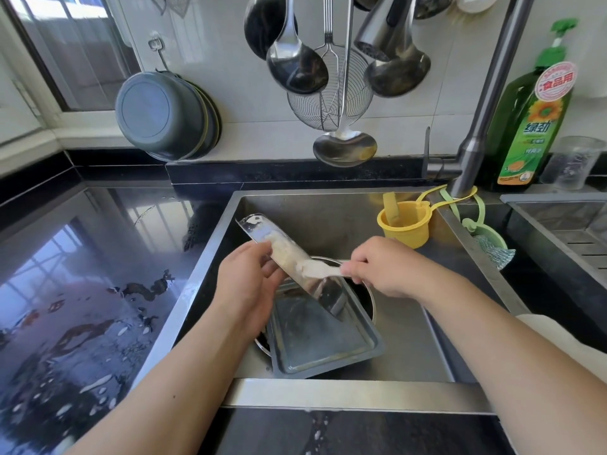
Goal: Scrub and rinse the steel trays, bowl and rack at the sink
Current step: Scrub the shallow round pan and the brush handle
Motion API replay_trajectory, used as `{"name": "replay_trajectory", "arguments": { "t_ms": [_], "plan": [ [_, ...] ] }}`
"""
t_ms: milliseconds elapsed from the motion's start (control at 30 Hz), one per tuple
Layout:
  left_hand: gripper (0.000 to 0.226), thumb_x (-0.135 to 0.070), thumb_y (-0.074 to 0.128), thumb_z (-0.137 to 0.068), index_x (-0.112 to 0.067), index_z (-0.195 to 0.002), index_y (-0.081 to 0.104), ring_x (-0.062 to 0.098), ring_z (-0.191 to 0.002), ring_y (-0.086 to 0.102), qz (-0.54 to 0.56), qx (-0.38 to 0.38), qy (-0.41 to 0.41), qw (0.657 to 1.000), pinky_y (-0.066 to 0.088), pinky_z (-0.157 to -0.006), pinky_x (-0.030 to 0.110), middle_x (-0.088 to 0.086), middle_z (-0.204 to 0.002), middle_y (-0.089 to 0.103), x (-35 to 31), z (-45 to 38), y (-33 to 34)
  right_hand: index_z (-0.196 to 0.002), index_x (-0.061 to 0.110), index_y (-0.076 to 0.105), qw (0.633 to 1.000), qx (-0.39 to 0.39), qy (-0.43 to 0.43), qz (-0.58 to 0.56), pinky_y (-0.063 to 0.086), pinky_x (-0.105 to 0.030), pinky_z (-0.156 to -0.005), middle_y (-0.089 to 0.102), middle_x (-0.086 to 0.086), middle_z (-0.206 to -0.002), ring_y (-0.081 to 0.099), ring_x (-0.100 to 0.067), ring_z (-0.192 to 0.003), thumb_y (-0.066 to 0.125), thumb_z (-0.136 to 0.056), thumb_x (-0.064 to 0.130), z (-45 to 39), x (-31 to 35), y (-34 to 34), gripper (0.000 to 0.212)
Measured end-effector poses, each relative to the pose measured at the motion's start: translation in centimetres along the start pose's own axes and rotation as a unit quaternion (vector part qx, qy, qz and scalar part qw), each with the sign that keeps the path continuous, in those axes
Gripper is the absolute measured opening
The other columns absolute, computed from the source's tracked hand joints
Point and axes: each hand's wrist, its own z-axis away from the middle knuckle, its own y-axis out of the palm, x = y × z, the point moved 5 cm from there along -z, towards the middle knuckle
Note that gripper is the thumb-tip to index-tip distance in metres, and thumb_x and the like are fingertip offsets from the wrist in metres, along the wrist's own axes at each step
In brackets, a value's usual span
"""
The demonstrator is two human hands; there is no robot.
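Note:
My left hand (249,284) grips a steel tray (272,239) held on edge above the sink (427,326), tilted from upper left to lower right, with foam on its face. My right hand (377,267) pinches a pale soapy cloth (320,270) against that tray. Below them a second rectangular steel tray (322,343) lies tilted across a dark round steel bowl (366,298), most of which is hidden. No rack shows in the sink.
The faucet head (377,31) hangs high over the sink, no water running. A yellow strainer cup (404,224) sits at the sink's back right, a scouring pad (492,252) on the right rim, a green detergent bottle (532,119) behind. Ladles and a skimmer hang overhead; wet black counter (82,274) lies left.

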Motion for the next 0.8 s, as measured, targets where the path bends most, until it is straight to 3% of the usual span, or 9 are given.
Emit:
{"name": "replay_trajectory", "arguments": {
  "t_ms": [100, 300, 467, 567, 633, 800],
  "plan": [
    [0.017, 0.0, 0.05, -0.103, 0.002, -0.107, 0.067, 0.028, -0.099, 0.073, 0.006, -0.013, 0.013, 1.0, 0.064, -0.086, 0.039, 0.018, -0.107, 0.072, -0.3, -0.3, -0.2, -0.079, 0.014, 0.072, 0.989, 0.071, 0.048, 0.118, 0.037, -0.032, -0.059, 0.055, -0.002, -0.07, 0.046, -0.018, -0.064, 0.061, -0.099, 0.043, 0.4, -1.6, 0.6, 0.037],
    [0.031, -0.021, 0.044, -0.111, 0.002, -0.114, 0.064, 0.03, -0.088, 0.073, -0.127, 0.021, -0.017, 0.992, 0.058, -0.094, 0.056, 0.02, -0.097, 0.072, 1.2, 0.6, 1.5, -0.068, 0.018, 0.066, 0.996, -0.085, -0.042, -0.008, 0.04, -0.035, -0.057, 0.061, -0.002, -0.066, 0.056, -0.022, -0.066, 0.06, -0.098, 0.047, -0.8, 1.4, 0.1, 0.043],
    [0.035, -0.026, 0.041, -0.112, -0.003, -0.118, 0.066, 0.032, -0.084, 0.078, -0.087, -0.026, -0.006, 0.996, 0.064, -0.075, 0.052, 0.016, -0.095, 0.078, 0.1, 0.0, 0.0, -0.07, 0.017, 0.069, 0.994, 0.043, 0.003, 0.099, 0.043, -0.034, -0.06, 0.06, -0.003, -0.068, 0.058, -0.022, -0.071, 0.067, -0.094, 0.047, -0.2, -0.8, 1.4, 0.039],
    [0.037, -0.029, 0.041, -0.112, -0.004, -0.114, 0.068, 0.03, -0.081, 0.077, -0.104, -0.014, -0.006, 0.994, 0.064, -0.07, 0.049, 0.015, -0.092, 0.078, 0.2, 0.2, 0.4, -0.065, 0.017, 0.065, 0.998, -0.03, -0.034, 0.032, 0.037, -0.033, -0.056, 0.057, -0.001, -0.063, 0.053, -0.02, -0.063, 0.065, -0.095, 0.047, -0.4, 0.3, 0.5, 0.043],
    [0.039, -0.032, 0.04, -0.112, -0.006, -0.116, 0.068, 0.031, -0.088, 0.076, -0.116, 0.002, -0.01, 0.993, 0.064, -0.078, 0.052, 0.016, -0.1, 0.078, 0.4, 0.6, 0.8, -0.062, 0.02, 0.062, 0.994, -0.096, -0.055, -0.02, 0.035, -0.031, -0.053, 0.056, 0.001, -0.061, 0.052, -0.018, -0.061, 0.062, -0.098, 0.045, -0.8, 1.4, -0.3, 0.044],
    [0.049, -0.043, 0.038, -0.111, -0.006, -0.134, 0.06, 0.036, -0.096, 0.077, -0.095, 0.003, -0.016, 0.995, 0.063, -0.08, 0.056, 0.019, -0.109, 0.077, 0.3, 0.6, 0.6, -0.066, 0.02, 0.068, 0.999, -0.023, -0.026, -0.007, 0.042, -0.032, -0.06, 0.058, 0.003, -0.06, 0.052, -0.016, -0.061, 0.062, -0.098, 0.045, -0.5, 0.2, -0.1, 0.041]
  ]
}}
